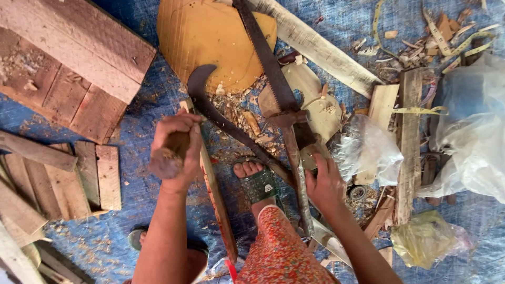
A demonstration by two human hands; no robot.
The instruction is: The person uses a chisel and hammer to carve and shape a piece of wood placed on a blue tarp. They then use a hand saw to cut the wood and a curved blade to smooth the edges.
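My left hand (176,150) is closed around a thick, round wooden stick (167,160), held end-up over a long narrow wooden strip (216,202). A long dark blade with a hooked tip (210,108) runs diagonally from the yellow board down to my right hand (326,184), which grips its near end; the handle is hidden in the fist. A rusty metal bar (301,194) lies right beside that hand. My foot in a green sandal (256,180) rests between the two hands, next to the blade.
A rusty hand saw (268,63) lies across a yellow rounded board (205,37). Plank pieces (68,58) are stacked at left and clear plastic bags (468,137) at right. Wood chips, a yellow measuring tape (421,110) and offcuts are strewn over the blue tarp (147,179).
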